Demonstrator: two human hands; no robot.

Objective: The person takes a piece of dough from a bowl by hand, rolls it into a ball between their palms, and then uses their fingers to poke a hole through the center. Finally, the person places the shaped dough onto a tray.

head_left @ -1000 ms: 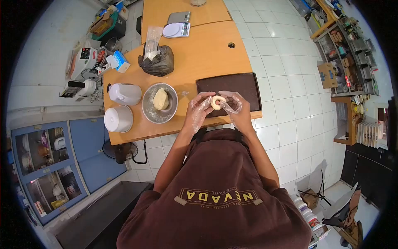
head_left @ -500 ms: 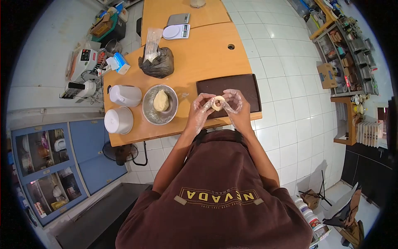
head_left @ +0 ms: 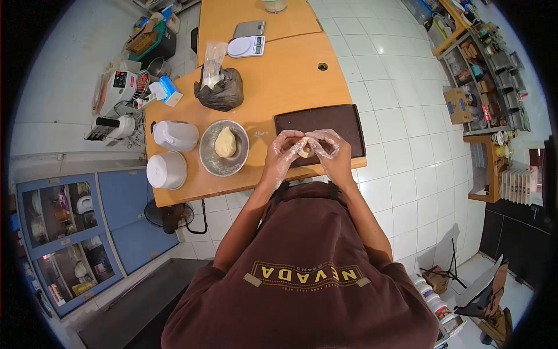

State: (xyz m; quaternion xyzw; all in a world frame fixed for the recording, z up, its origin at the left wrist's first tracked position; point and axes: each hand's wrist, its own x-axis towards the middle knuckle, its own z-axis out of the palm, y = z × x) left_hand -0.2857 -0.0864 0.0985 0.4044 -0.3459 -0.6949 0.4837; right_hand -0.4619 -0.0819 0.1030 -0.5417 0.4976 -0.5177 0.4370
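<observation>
A small ring of pale dough (head_left: 305,152) is held between my two hands, above the near edge of a dark baking tray (head_left: 314,120). My left hand (head_left: 283,153), dusted with flour, pinches the ring from its left side. From the right, my right hand (head_left: 330,150), also floury, grips it with thumb and fingertips. The fingers cover the ring's upper part. To the left, a metal bowl (head_left: 244,152) holds a large lump of dough (head_left: 225,143).
Left of the bowl stand a white pitcher (head_left: 176,135) and a white tub (head_left: 167,170). Farther back on the wooden table (head_left: 285,75) are a black plastic bag (head_left: 226,93) and a white kitchen scale (head_left: 246,46). A stand mixer (head_left: 118,128) is at far left.
My fingertips have closed in over the top of the dough ring, so less of it shows. My right fingers have moved lower and nearer to the left ones.
</observation>
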